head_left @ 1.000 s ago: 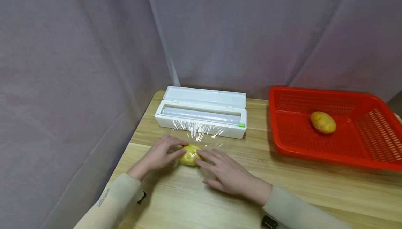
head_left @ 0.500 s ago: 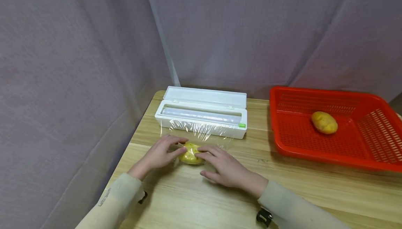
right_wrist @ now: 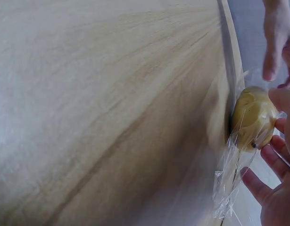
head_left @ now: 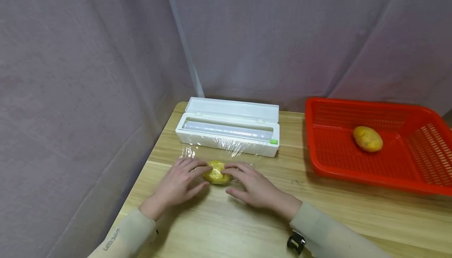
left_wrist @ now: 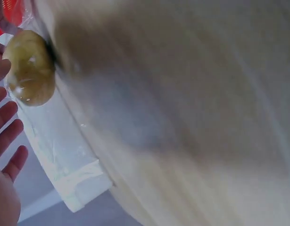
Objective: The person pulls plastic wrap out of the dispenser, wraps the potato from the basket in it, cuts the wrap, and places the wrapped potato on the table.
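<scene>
A yellow potato (head_left: 217, 174) lies on the wooden table under clear plastic wrap (head_left: 190, 152). That wrap runs from the potato back to a white dispenser box (head_left: 226, 142), whose lid stands up and whose film roll (head_left: 227, 129) shows inside. My left hand (head_left: 179, 182) touches the potato's left side with its fingertips, thumb apart below. From the right, the fingertips of my right hand (head_left: 257, 186) rest on the wrapped potato, its thumb also apart. In the right wrist view, crumpled wrap (right_wrist: 226, 188) hangs by the potato (right_wrist: 252, 115).
A red plastic basket (head_left: 374, 183) stands at the right with another potato (head_left: 367, 139) in it. A green slider (head_left: 273, 141) sits at the box's right end. Grey curtains (head_left: 247, 42) hang behind and left of the table (head_left: 208, 226).
My left hand has shifted so its fingers reach over the potato's left side and its thumb sits lower. The right hand has moved slightly; the wrap's creases have shifted.
</scene>
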`<state>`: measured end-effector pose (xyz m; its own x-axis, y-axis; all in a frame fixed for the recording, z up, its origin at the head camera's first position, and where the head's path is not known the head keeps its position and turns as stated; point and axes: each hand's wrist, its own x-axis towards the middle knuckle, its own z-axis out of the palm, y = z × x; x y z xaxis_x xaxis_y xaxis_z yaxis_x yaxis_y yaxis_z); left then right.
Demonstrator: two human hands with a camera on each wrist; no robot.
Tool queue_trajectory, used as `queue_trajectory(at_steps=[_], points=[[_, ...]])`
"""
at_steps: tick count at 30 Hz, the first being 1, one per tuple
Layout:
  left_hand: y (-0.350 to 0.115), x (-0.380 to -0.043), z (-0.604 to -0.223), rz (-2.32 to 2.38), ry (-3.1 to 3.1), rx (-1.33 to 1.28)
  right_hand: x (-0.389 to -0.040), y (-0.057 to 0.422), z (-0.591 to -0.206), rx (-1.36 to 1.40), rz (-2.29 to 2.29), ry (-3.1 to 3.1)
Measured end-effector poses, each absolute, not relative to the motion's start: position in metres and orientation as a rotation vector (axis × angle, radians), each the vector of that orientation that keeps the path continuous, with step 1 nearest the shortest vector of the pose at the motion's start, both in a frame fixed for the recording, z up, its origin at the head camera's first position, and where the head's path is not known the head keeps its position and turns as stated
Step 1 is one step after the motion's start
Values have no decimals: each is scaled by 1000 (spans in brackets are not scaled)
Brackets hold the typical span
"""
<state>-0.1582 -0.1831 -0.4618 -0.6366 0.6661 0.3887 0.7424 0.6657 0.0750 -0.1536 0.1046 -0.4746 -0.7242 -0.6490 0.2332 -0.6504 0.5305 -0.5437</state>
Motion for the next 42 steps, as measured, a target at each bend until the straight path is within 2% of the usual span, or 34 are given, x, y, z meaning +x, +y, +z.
queue_trajectory(at_steps=[7,26,34,42], points=[[-181,-160,-467,-507,-2659,-1064,-157,104,-473,1150,1039,-2745],[-174,-185,-470,-829,-2784,-930,-174,100,-471,984,1568,-2725],[-176,-194,-464,-983,-2888,-874,-178,101,-471,965,1540,-2752],[-176,-208,-456,-1058,-2911,-956,-181,101,-474,960,1364,-2750]])
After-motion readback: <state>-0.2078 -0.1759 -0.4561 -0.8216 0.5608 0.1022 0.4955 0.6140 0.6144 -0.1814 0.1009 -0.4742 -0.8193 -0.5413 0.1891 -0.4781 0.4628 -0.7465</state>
